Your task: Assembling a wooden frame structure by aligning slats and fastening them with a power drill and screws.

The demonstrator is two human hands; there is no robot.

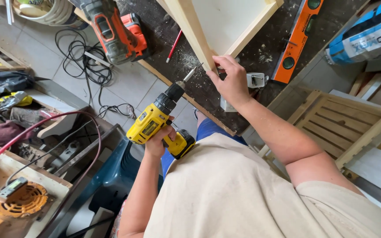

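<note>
- Head view, looking down: left hand [158, 140] is clenched around the grip of a yellow and black cordless drill [162, 120], index finger at the trigger area.
- Drill bit [192, 72] points up and away, its tip at the lower edge of a pale wooden frame of square-section battens [197, 33] lying on the dark, sawdust-strewn table [243, 94].
- Right hand [231, 80] rests on the table just beside the frame's near corner, fingers curled against the batten; whether they pinch a screw cannot be told.
- Left forearm rises from the lower left, wrist cocked so the drill leans rightward; right arm crosses from the lower right, elbow bent, wrist straight.
- Judgement: good practice here calls for the bit square to the batten face, firm bracing of the frame, and fingertips kept clear of the tip.
- Near the table's left edge: an orange and grey power tool [115, 31] and a red pencil [174, 45].
- Toward the table's right edge: an orange spirit level [298, 39] and a small metal bracket [255, 79].
- Floor: tangled black cable [82, 59] at left, slatted wooden crate [345, 125] at right.
</note>
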